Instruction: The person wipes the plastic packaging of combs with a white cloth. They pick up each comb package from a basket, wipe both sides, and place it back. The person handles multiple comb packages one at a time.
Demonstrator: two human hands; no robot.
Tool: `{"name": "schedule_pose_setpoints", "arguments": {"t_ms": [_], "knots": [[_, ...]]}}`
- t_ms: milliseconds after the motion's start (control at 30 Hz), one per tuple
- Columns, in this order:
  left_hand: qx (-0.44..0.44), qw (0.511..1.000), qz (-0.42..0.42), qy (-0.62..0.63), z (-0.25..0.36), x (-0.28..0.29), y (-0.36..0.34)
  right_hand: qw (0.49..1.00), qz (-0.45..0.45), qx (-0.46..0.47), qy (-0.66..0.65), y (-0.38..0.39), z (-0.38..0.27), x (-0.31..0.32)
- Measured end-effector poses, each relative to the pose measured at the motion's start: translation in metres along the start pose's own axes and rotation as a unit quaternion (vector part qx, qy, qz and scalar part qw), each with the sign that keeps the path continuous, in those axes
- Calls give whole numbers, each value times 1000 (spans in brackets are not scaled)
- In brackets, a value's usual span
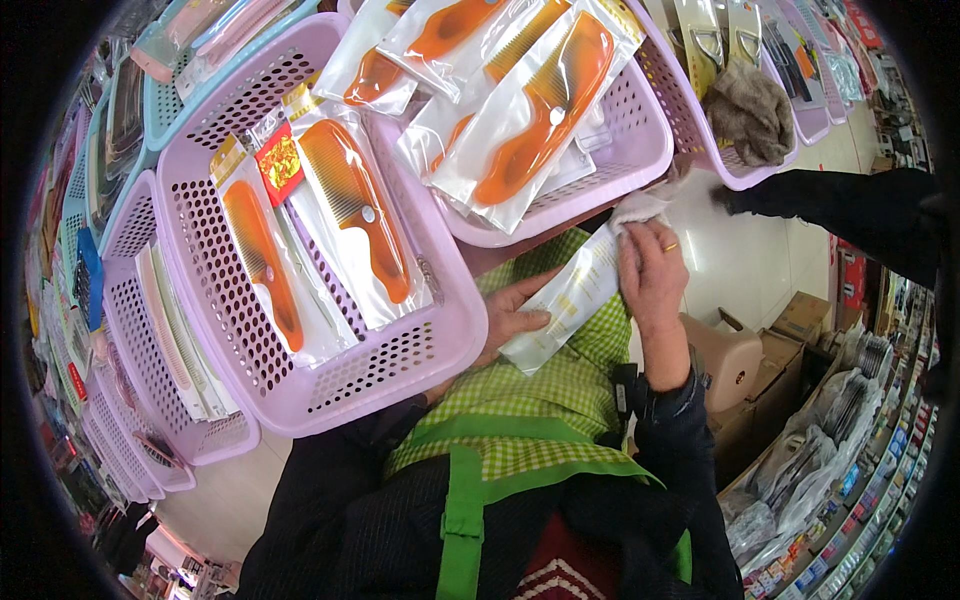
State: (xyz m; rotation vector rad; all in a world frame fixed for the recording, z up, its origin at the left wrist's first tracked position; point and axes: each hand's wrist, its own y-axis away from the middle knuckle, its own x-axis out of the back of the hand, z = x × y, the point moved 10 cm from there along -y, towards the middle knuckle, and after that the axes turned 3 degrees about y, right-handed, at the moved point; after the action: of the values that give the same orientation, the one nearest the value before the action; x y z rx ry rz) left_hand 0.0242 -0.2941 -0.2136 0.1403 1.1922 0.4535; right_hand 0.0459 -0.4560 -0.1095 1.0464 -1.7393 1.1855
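Note:
My left hand (513,318) grips the lower end of a flat white plastic packet (570,296) with pale yellowish print, its thumb lying on top. Closed around a pale, pinkish-white cloth (645,205), my right hand (652,268) presses at the packet's upper right end. What the packet contains cannot be made out. Both hands are in front of my green checked apron (540,425). Just beyond them stands a lilac basket (655,150) with several orange combs in clear-and-white packets (550,110) heaped on it. The nearer lilac basket (380,385) holds more packed orange combs (360,215) and a red card (279,163).
A brown cloth (750,112) hangs over a basket edge at the far right. Cardboard boxes (765,385) and a pinkish bin (722,360) stand on the floor to my right, beside shelves of goods. A dark-clothed limb (840,215) reaches in from the right. More baskets (178,350) line the left.

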Motion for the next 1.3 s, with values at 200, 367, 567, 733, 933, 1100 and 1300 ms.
{"name": "schedule_pose_setpoints", "arguments": {"t_ms": [200, 367, 567, 733, 933, 1100, 1300], "knots": [[-32, 999, 42, 1, -6, 32, -1, 964, -100, 230, -92, 42, -96, -1], [-37, 996, 0, 81, -15, 44, -1, 882, -294, 317, -189, 75, -143, -17], [25, 959, -142, 244, -14, -4, -3, 943, -209, 247, -76, 44, -95, -22], [10, 998, -51, 27, 3, -16, 0, 997, -62, -10, -33, 17, 14, -5], [61, 994, -57, 70, 3, -29, 2, 940, 82, -255, -212, 25, 103, 35], [57, 987, -9, 147, -1, -24, -6, 971, 27, -84, -222, 30, 5, 75], [-184, 960, 132, -167, 61, -16, 16, 929, -257, 237, -120, 61, -122, 3]]}}
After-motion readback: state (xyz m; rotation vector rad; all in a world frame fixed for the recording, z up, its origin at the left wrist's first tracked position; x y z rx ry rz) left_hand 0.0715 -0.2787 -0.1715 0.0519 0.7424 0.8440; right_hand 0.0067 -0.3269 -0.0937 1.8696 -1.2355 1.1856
